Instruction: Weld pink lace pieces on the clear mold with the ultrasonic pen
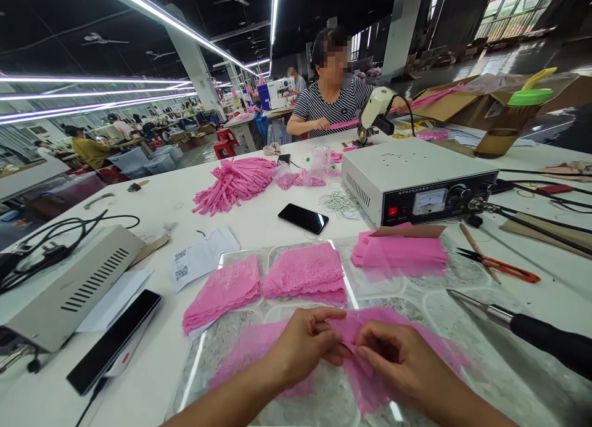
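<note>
My left hand (308, 341) and my right hand (393, 353) meet low in the middle of the view, both closed on a sheer pink fabric piece (365, 390). Its edge is pinched between my fingertips, and the rest spreads to either side over a clear mat (444, 316). Just beyond my hands lie two stacks of pink lace, the left lace stack (231, 288) and the middle lace stack (305, 270). Behind my right hand sits a folded pink fabric bundle (402, 254) with a strip of cardboard on top.
A hot-tipped-looking pen tool (513, 319) with a black handle and orange thread snips (504, 267) lie at right. A grey control box (416, 174), a phone (303, 219) and pink straps (238, 183) stand farther back. Across the table a co-worker (330, 100) handles a pink strip.
</note>
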`<state>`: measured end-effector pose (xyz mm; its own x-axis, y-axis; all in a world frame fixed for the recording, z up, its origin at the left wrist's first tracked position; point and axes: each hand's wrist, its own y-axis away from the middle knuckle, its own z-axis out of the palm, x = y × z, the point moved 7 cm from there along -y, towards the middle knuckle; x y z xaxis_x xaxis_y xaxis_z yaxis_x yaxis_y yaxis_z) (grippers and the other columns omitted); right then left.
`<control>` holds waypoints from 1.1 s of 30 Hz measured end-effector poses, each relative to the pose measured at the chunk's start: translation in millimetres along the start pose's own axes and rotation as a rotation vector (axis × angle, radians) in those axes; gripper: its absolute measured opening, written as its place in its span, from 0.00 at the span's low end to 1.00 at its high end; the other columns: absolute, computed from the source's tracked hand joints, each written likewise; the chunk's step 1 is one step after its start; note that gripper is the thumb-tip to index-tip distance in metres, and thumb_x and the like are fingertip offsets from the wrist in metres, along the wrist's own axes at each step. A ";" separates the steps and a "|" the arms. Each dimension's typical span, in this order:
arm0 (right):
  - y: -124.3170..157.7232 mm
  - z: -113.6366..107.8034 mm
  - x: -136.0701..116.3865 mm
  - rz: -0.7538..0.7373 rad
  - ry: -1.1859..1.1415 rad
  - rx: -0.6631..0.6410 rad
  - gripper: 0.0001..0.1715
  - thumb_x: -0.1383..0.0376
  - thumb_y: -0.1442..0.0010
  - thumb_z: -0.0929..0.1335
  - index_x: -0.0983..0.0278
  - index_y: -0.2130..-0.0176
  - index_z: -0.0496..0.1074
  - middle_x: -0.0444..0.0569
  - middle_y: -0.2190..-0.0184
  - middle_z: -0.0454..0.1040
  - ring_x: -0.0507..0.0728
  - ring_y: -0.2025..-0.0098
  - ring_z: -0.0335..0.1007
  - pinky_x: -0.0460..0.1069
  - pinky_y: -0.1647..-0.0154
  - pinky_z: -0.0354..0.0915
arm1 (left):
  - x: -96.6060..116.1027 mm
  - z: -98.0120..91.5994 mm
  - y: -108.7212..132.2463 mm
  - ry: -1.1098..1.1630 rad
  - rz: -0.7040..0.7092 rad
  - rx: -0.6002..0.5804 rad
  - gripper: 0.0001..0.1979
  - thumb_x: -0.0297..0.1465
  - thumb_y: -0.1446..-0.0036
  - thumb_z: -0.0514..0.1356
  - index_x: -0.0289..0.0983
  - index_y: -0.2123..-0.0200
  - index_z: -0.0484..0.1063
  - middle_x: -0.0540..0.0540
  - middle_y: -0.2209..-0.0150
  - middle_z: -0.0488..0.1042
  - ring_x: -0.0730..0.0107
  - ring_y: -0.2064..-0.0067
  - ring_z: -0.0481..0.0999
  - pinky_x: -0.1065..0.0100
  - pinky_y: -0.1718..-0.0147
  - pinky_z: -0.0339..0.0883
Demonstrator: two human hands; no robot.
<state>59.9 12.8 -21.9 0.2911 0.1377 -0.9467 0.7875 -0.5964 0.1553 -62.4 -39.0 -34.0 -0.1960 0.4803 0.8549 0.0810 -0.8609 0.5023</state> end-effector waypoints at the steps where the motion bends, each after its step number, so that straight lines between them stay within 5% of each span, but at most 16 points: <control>1: -0.5 -0.7 0.7 0.017 -0.025 -0.004 0.17 0.56 0.41 0.63 0.63 0.75 0.64 0.42 0.79 0.61 0.52 0.75 0.56 0.47 0.75 0.53 | 0.3 0.5 -0.5 -0.005 0.007 0.000 0.28 0.35 0.58 0.67 0.29 0.53 0.73 0.48 0.77 0.76 0.64 0.70 0.80 0.68 0.69 0.71; 16: -0.1 -2.4 2.6 0.034 -0.146 0.027 0.15 0.55 0.44 0.65 0.63 0.74 0.63 0.40 0.79 0.58 0.51 0.75 0.53 0.47 0.74 0.51 | 12.7 12.5 -2.7 -0.056 0.102 0.026 0.23 0.30 0.59 0.65 0.31 0.56 0.77 0.50 0.79 0.76 0.72 0.77 0.72 0.68 0.70 0.69; 33: 1.8 -20.2 -2.6 -0.015 -0.156 0.174 0.20 0.52 0.45 0.67 0.62 0.78 0.61 0.41 0.80 0.60 0.52 0.75 0.55 0.48 0.74 0.54 | 26.0 22.5 0.2 -0.060 0.110 0.062 0.22 0.33 0.59 0.67 0.32 0.58 0.79 0.48 0.78 0.77 0.69 0.74 0.74 0.67 0.68 0.69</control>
<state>71.5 27.3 -13.5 0.1819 0.0318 -0.9828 0.6816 -0.7245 0.1027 -45.5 -22.8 -8.7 -0.1240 0.3946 0.9104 0.1593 -0.8977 0.4108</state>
